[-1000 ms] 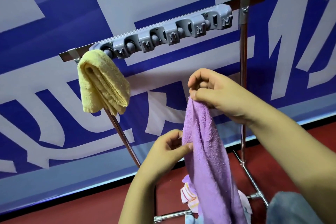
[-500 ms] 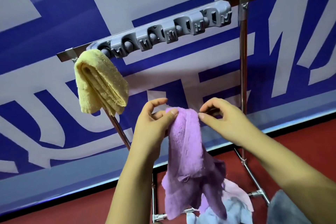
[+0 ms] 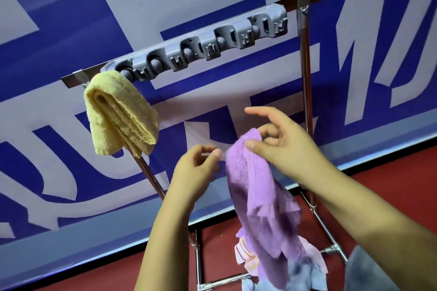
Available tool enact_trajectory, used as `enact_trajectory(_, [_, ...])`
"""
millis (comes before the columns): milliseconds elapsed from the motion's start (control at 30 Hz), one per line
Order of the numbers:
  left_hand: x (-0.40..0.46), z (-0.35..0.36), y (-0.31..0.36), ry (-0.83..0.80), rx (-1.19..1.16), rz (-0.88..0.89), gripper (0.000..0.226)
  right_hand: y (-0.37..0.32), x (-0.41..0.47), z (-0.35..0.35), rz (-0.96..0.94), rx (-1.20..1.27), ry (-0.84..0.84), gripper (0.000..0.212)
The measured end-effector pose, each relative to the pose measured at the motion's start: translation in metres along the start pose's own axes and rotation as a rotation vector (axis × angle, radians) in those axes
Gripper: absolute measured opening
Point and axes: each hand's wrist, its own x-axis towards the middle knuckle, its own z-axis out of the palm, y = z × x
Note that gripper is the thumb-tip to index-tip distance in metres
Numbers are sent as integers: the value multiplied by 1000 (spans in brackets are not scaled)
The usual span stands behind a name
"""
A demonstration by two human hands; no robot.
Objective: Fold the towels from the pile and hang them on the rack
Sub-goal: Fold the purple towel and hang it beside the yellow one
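1. The right hand (image 3: pixel 286 149) holds the purple towel (image 3: pixel 257 201) at its top edge, thumb pressed onto the cloth and a curled finger behind it (the index finger points away, straight).
2. The towel hangs limp in front of the metal rack (image 3: pixel 305 73), its lower end near the towel pile (image 3: pixel 250 260) on the red floor (image 3: pixel 94 274).
3. The left hand (image 3: pixel 198 168) is just beside the towel, fingers loosely curled, holding nothing.
4. A folded yellow towel (image 3: pixel 120 113) hangs at the left end of the gray hook strip (image 3: pixel 196 47).
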Motion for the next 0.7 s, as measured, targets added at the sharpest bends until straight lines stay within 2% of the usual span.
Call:
enact_trajectory(67, [-11,2,-2,-88,12,-59,39,3,6,3,34,6,46,46])
enact_trajectory(167, [-31,4,2,-274,-193,-117,67,12,8,8,85,14,119,36])
enact_trajectory(233, [-43,7,1,-376,-181,-49,59,15,8,10,86,26,154,32])
enact_trajectory(300, [-48,12,0,-401,-107,30,33,17,9,12,87,20,173,29])
enact_trajectory(367, [-49,14,-1,-367,-43,78,24,17,8,12,85,-8,181,28])
enact_trajectory(467, [-45,13,0,-196,-46,119,6,19,7,8,81,-30,180,26])
enact_trajectory(567, [-38,5,4,-50,-74,201,18,21,6,-4,121,-160,114,23])
enact_trajectory(633, [-34,2,13,-30,-52,263,17,24,4,-8,157,-337,-22,16])
enact_trajectory(700, [-30,0,19,-38,-27,305,17,23,1,-8,112,-492,-76,9])
